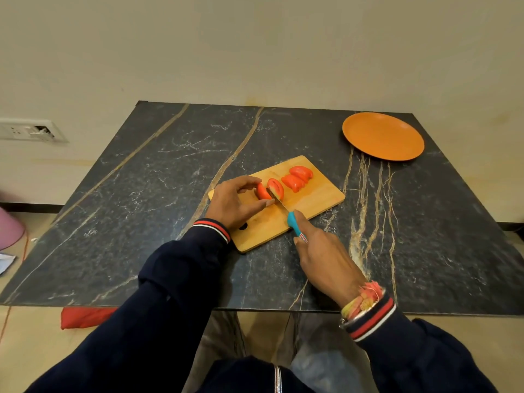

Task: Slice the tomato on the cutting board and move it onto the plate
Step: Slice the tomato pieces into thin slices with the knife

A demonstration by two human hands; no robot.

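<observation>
Tomato [273,188]: on board [320,198], part-sliced | slices [297,178]: at board's far end | left hand [235,205]: pinches uncut end | right hand [326,253]: grips knife [288,216], blade in tomato | plate [382,136]: beyond board, well apart, nothing moved there | left: last cuts, transfer

Dark marble-patterned table [141,194], pale and tan veins. Wooden cutting board [317,194] lies near the front middle; orange plate [382,136] sits at far right corner, well apart.
</observation>
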